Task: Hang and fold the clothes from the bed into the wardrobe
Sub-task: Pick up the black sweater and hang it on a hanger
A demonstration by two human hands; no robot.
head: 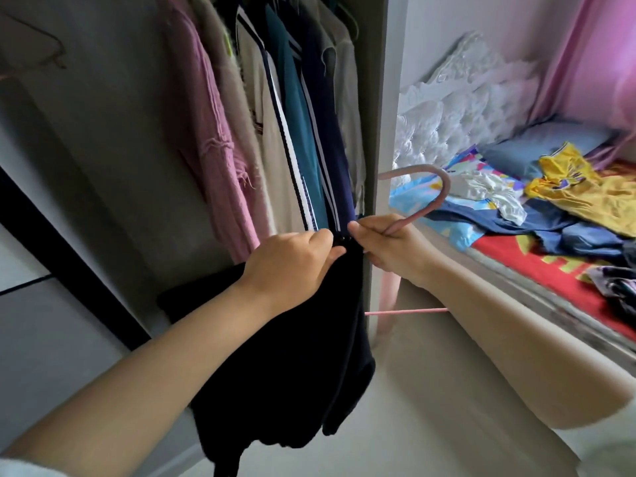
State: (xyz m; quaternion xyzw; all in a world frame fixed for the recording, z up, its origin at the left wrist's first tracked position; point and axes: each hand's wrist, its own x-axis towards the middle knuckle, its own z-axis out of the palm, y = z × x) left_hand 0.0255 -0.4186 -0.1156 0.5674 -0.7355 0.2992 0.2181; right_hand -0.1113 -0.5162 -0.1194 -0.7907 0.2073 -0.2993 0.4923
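Black garment point(292, 339) hangs from your hands, right in front of the wardrobe point(375, 98), draped down toward the floor. Your left hand point(292, 266) pinches its top edge, fingers curled on the fabric. Your right hand point(385, 242) grips the neck of a pink hanger point(437, 197), fingers wrapped round it, thumb touching the same top edge of the garment. The hook curves up just right of the wardrobe's side panel; the hanger's lower bar shows under your right forearm. You hold both hands almost touching, at the wardrobe's right edge.

Inside the wardrobe: a pink knit point(213, 139), a cream piece, a teal one and a navy jacket with white stripes point(309, 139) hang packed together. Right of the wardrobe, the bed point(516, 266) carries a yellow garment point(578, 187), a white satin piece point(488, 194), a blue garment point(550, 228) and a blue pillow point(537, 146). Pink curtain point(592, 56) behind the bed.
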